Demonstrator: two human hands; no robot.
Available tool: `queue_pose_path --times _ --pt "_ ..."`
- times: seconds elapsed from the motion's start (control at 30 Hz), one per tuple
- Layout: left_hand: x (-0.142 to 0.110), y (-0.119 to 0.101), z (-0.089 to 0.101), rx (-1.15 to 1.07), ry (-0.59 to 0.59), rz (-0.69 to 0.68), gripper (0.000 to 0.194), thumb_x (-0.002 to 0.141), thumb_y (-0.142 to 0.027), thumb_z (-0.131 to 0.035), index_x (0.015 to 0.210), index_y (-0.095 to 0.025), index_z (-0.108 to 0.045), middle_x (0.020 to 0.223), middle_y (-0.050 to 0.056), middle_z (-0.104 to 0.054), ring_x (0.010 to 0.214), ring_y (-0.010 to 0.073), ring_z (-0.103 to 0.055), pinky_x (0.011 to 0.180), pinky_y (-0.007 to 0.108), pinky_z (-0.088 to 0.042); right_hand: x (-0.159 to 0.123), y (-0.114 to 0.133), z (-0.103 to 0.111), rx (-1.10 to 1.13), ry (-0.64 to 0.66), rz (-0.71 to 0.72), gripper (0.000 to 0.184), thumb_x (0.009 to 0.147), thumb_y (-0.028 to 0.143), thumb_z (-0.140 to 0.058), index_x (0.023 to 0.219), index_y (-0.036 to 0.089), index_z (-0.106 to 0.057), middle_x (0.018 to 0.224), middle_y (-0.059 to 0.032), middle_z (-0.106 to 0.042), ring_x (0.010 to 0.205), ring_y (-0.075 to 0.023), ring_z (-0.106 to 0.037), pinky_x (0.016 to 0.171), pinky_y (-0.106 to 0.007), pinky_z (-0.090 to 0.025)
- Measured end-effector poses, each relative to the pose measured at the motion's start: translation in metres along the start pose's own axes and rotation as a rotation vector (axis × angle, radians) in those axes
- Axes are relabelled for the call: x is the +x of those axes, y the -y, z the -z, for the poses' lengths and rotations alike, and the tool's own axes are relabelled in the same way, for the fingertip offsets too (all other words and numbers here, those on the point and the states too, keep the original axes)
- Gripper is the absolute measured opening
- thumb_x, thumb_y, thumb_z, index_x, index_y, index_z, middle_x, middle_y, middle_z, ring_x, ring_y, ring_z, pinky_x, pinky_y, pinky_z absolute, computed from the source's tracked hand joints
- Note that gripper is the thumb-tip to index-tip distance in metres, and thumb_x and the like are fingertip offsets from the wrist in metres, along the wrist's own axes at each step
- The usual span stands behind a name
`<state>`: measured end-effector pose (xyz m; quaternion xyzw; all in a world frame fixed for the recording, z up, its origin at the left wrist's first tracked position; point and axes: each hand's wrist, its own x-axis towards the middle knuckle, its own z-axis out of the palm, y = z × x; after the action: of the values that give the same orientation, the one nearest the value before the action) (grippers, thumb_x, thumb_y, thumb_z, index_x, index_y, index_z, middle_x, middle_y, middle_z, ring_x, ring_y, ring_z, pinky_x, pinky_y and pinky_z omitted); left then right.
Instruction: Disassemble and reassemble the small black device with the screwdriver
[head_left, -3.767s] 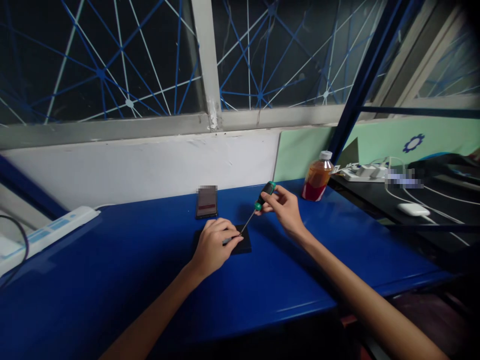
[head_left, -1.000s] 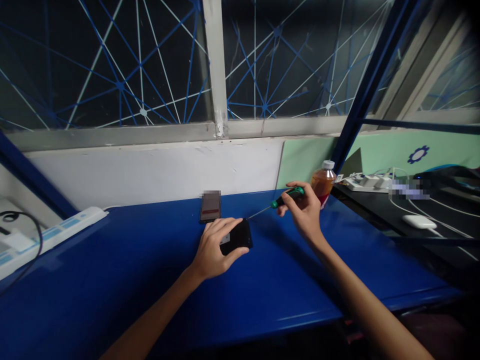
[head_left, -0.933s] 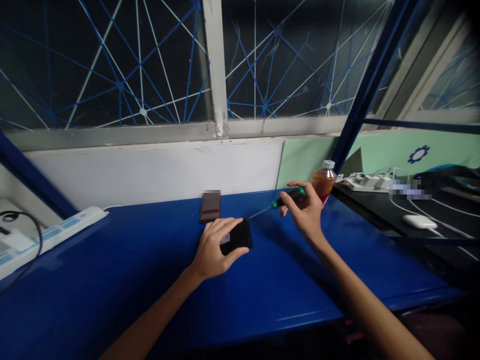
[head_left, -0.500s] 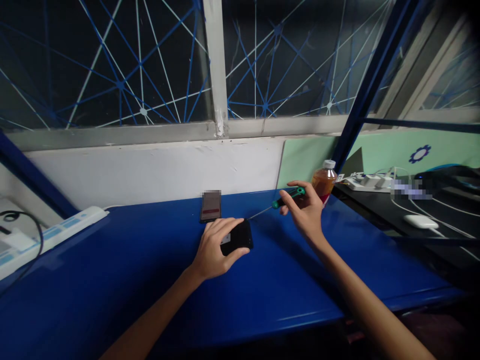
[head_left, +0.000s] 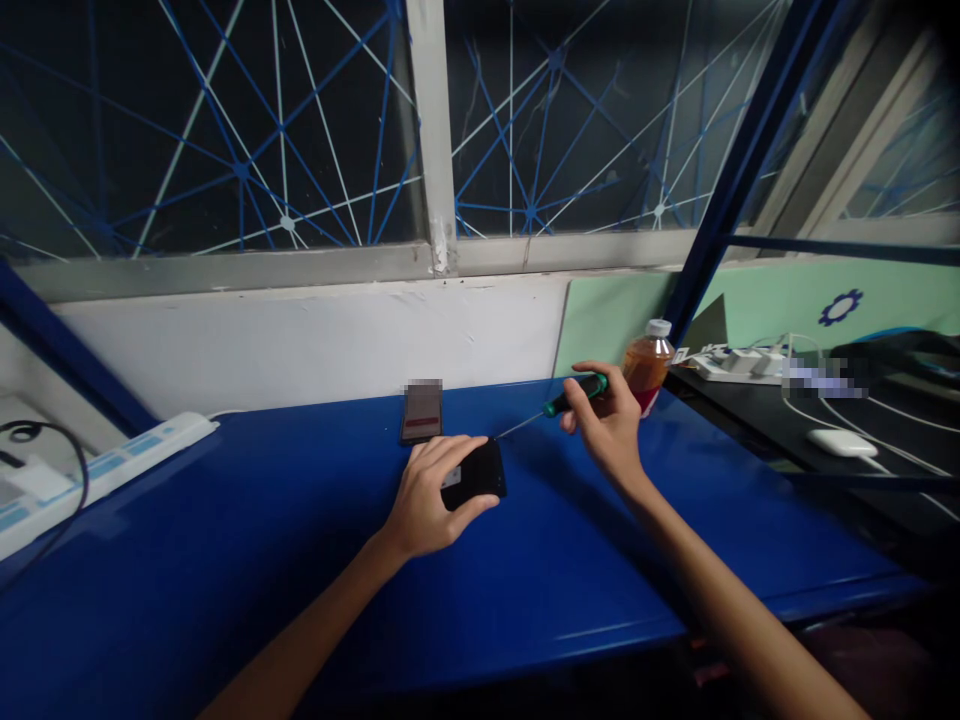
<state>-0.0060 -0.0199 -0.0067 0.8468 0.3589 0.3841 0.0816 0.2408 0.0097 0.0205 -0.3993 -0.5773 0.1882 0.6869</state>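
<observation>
My left hand point(head_left: 431, 500) is closed around a flat black box-like device point(head_left: 480, 472) with a pale label, holding it on the blue table point(head_left: 300, 560). Part of the device is hidden under my fingers. My right hand point(head_left: 609, 420) grips the handle of a screwdriver point(head_left: 574, 396), green and black with a thin metal shaft. The shaft slants down to the left, and its tip is at the device's far right corner; whether it sits in a screw is too small to tell. Just behind my left hand lies a phone point(head_left: 422, 413).
A bottle of amber drink point(head_left: 648, 368) stands behind my right hand. At the left lies a white power strip point(head_left: 120, 465) with a black cable. On the black desk at the right are another power strip point(head_left: 739, 365), white cables and a white adapter point(head_left: 841, 443).
My right hand's fingers have shifted slightly on the screwdriver handle, with the thumb further over it, and the handle has turned a little. My left hand and the device stay in place.
</observation>
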Motion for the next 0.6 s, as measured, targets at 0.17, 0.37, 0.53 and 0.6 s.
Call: queue_pose_path --times 0.17,0.37,0.53,0.6 --pt "-0.0001 0.0017 -0.0001 0.003 -0.007 -0.011 0.056 0.078 -0.045 -0.069 0.129 -0.026 -0.055 0.122 0.01 -0.064 0.112 0.0326 -0.057 0.092 0.052 -0.043 0.001 -0.0001 0.0017 0.073 0.067 -0.009 0.033 0.086 0.039 -0.061 0.113 0.021 -0.055 0.078 -0.0015 -0.066 0.05 -0.0127 -0.06 0.046 -0.027 -0.051" --pt "0.0 0.0023 0.0002 0.01 -0.004 -0.003 0.055 0.079 -0.045 -0.069 0.128 -0.026 -0.055 0.122 0.01 -0.063 0.113 0.0324 -0.057 0.094 0.053 -0.042 -0.0003 0.0041 0.0016 -0.039 0.045 -0.015 0.041 0.083 0.036 -0.067 0.118 0.021 -0.054 0.055 0.0055 -0.058 0.043 -0.0135 -0.058 0.045 -0.027 -0.05" --pt "-0.0001 0.0017 0.0009 0.015 0.0 -0.002 0.055 0.079 -0.046 -0.069 0.127 -0.025 -0.055 0.122 0.011 -0.063 0.113 0.032 -0.056 0.095 0.052 -0.041 0.0017 0.0013 0.0007 0.161 0.162 -0.043 0.043 0.084 0.037 -0.063 0.12 0.023 -0.046 0.087 -0.0025 -0.067 0.055 -0.014 -0.064 0.044 -0.026 -0.051" --pt "-0.0004 0.0014 0.0012 0.014 0.0 -0.004 0.055 0.079 -0.046 -0.069 0.128 -0.024 -0.055 0.122 0.011 -0.063 0.113 0.0322 -0.056 0.094 0.052 -0.041 0.0015 0.0006 0.0006 0.138 0.143 -0.057 0.044 0.082 0.036 -0.066 0.119 0.023 -0.047 0.077 0.0008 -0.065 0.048 -0.0126 -0.06 0.045 -0.027 -0.051"
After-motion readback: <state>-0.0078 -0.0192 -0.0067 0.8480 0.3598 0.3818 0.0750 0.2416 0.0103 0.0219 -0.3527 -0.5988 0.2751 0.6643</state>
